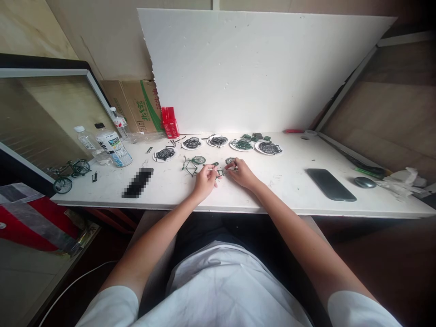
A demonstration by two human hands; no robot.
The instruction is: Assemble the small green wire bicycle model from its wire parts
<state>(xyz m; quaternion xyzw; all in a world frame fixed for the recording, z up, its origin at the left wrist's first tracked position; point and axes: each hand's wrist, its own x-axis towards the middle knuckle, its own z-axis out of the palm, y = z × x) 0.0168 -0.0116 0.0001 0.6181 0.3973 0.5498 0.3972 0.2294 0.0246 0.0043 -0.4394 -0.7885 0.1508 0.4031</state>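
Note:
Between my hands is a small green model bicycle piece (220, 172) with a wheel (230, 160) beside my right fingertips. My left hand (205, 180) has its fingers pinched together, with a small dark green bicycle part (215, 164) at the tips. My right hand (242, 174) rests over the table with its fingers curled around the edge of the green piece; they partly hide it. Just left of my left hand a green model bicycle frame (190, 166) with one wheel attached lies on the white table (272, 193).
Several white plates of small bicycle parts, one a plate of wheels (269, 148), line the back. A finished-looking model bicycle (72, 175) and bottles (114, 147) stand left. A phone (331, 184) and a mouse (364, 182) lie right. A white foam board (265, 72) leans behind.

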